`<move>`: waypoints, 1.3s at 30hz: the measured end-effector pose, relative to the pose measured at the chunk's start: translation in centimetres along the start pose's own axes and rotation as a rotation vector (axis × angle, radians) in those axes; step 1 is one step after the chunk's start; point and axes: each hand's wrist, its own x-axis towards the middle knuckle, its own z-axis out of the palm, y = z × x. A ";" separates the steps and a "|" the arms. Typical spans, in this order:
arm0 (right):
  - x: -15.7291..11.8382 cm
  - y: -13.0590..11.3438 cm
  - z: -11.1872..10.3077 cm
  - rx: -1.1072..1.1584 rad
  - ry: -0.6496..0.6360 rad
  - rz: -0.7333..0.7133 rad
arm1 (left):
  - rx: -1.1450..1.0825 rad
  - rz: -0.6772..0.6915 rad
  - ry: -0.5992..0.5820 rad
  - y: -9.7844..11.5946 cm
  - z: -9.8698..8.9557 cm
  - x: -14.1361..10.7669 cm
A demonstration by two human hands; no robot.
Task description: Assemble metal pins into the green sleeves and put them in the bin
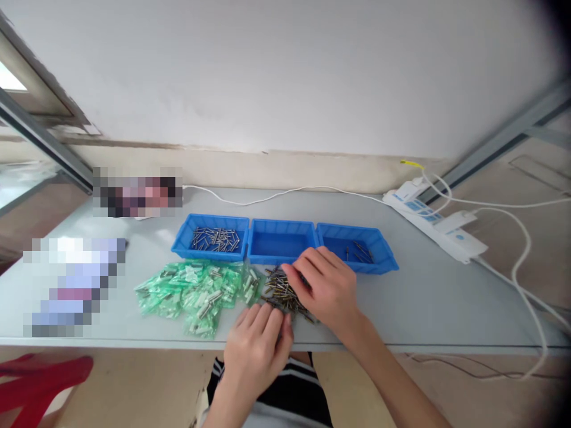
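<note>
A pile of small metal pins (281,289), brass-coloured and dark, lies on the table in front of the blue bins. My right hand (328,288) is over the pile's right side with its fingers curled down. At the near edge of the pile, my left hand (256,340) has its fingers bent and drawn together. Whatever either hand pinches is hidden behind the fingers. Just left of the pins are several green plastic bags (190,291) with small metal parts inside, and one such bag (252,286) touches the heap.
Three blue bins stand in a row: the left bin (179,241) holds silver pins, the middle bin (281,242) shows its bare floor, and the right bin (387,252) has a few pins. A power strip (439,229) with white cables (285,193) lies at the back right.
</note>
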 end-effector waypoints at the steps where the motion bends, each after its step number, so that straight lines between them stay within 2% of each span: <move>1: -0.2 0.5 -0.6 0.037 0.008 0.043 | -0.004 0.000 -0.002 0.0 0.0 0.0; 3: -0.5 2.0 -2.0 0.080 0.045 0.147 | -0.015 -0.002 -0.005 0.0 0.0 0.0; 6: -0.8 5.0 -4.2 0.012 0.072 0.332 | -0.025 0.002 0.000 -0.1 0.1 0.1; 9: -1.0 7.4 -5.6 -0.024 -0.105 0.515 | -0.022 0.011 0.001 -0.1 0.1 0.1; 11: -1.1 7.9 -5.7 -0.073 -0.251 0.556 | -0.018 0.017 0.000 -0.2 0.1 0.1; 14: -1.5 7.5 -4.8 -0.274 -0.431 0.529 | -0.011 0.016 -0.005 -0.2 0.1 0.0; 16: -1.7 7.1 -3.9 -0.404 -0.496 0.501 | -0.007 0.013 -0.012 -0.2 0.1 0.0; 21: -1.9 7.1 -2.5 -0.547 -0.486 0.423 | 0.003 0.007 -0.009 -0.1 0.1 0.1; 34: -0.7 8.5 -3.6 -0.197 -0.653 0.500 | 0.014 0.013 0.001 -0.1 0.1 0.1; 39: 0.0 9.8 -3.5 -0.091 -0.637 0.421 | 0.005 0.011 0.007 -0.1 0.0 0.1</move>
